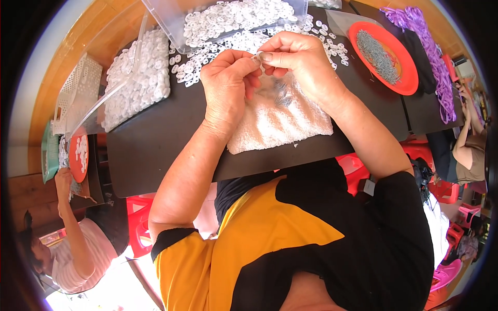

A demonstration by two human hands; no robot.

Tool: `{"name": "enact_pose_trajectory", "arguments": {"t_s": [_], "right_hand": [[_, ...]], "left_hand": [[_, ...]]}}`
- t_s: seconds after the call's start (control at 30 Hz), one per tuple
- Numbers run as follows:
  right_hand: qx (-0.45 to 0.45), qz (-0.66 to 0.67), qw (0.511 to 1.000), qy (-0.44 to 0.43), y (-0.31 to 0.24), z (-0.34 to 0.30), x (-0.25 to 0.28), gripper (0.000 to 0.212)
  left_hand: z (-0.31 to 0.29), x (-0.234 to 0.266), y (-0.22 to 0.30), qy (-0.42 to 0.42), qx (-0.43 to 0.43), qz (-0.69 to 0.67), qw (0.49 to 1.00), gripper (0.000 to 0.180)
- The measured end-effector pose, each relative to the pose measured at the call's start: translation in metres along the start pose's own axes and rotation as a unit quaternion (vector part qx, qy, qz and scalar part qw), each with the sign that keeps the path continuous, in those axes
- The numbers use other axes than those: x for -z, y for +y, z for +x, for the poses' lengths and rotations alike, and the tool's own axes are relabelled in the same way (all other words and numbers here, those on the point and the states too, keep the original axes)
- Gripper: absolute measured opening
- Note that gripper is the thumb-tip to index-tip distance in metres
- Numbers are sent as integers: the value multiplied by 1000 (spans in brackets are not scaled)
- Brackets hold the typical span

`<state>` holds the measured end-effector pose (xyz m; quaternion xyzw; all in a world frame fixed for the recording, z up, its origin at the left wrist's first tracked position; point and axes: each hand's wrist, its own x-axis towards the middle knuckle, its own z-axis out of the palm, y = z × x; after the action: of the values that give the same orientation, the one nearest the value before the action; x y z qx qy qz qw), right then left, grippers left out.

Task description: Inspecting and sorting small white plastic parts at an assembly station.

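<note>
My left hand (228,83) and my right hand (298,59) meet above a pale, fluffy cloth (280,129) on the dark table. Pinched between the thumbs and forefingers of both is a small white plastic piece (258,56), mostly covered by fingertips. It looks like the loose white plastic pieces (207,54) strewn just beyond my hands. A few small grey metal bits (282,98) seem to lie on the cloth beneath my right hand. To the right, a red plate (407,65) bears a heap of thin grey metal pins (378,54).
A clear plastic bin (176,31) of white pieces stands at the back, and a bulging clear bag (140,78) of them lies left. Purple ribbon (433,62) runs along the right side. Other people sit left (83,249) and right (469,150); the left one reaches toward an orange plate (78,168).
</note>
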<state>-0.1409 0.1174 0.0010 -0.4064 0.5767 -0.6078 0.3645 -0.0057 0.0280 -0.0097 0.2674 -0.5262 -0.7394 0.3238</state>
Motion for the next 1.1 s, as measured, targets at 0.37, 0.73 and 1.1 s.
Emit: {"name": "enact_pose_trajectory", "arguments": {"t_s": [0.37, 0.73, 1.1], "right_hand": [[10, 8, 1000, -2, -6, 2, 13, 13], [24, -31, 999, -18, -11, -2, 13, 10], [37, -55, 997, -32, -9, -2, 15, 11]], "left_hand": [[0, 0, 1, -67, -53, -28, 996, 13], [-4, -2, 3, -42, -84, 0, 996, 11], [-5, -2, 7, -43, -118, 60, 990, 18]]}}
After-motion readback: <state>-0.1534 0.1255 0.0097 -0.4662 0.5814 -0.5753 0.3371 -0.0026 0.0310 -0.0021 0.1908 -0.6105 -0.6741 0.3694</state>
